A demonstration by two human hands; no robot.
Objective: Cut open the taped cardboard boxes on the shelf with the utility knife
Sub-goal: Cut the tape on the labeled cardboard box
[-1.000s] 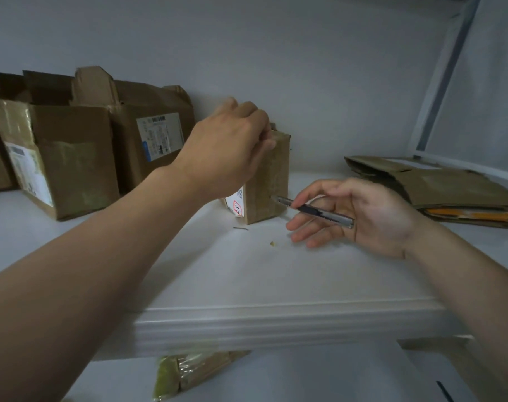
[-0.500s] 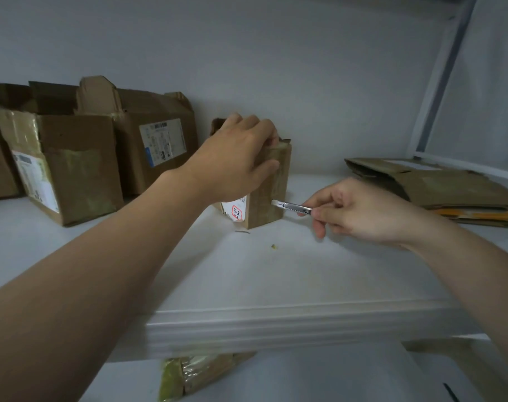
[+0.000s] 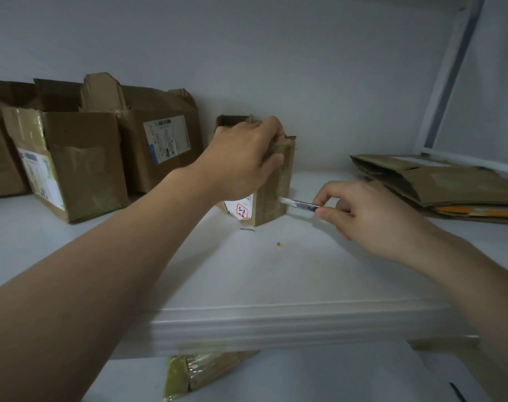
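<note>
Left hand [image 3: 241, 158]: grips small box [image 3: 273, 187] top.
Right hand [image 3: 360, 216]: pinches utility knife [image 3: 300, 203], blade at the box's right edge.
Shelf [image 3: 247, 271]: wide gap from box to front lip.
Opened boxes [image 3: 81, 158]: three, left.

Small upright brown cardboard box [image 3: 273, 184] on white shelf [image 3: 247, 271], larger open brown cardboard boxes [image 3: 81, 163] left of it, flattened brown cardboard pile [image 3: 450, 184] right of it.

bg: white wall [image 3: 276, 68] | white shelf [image 3: 276, 274] | white frame [image 3: 445, 82] rt | dim lt
</note>
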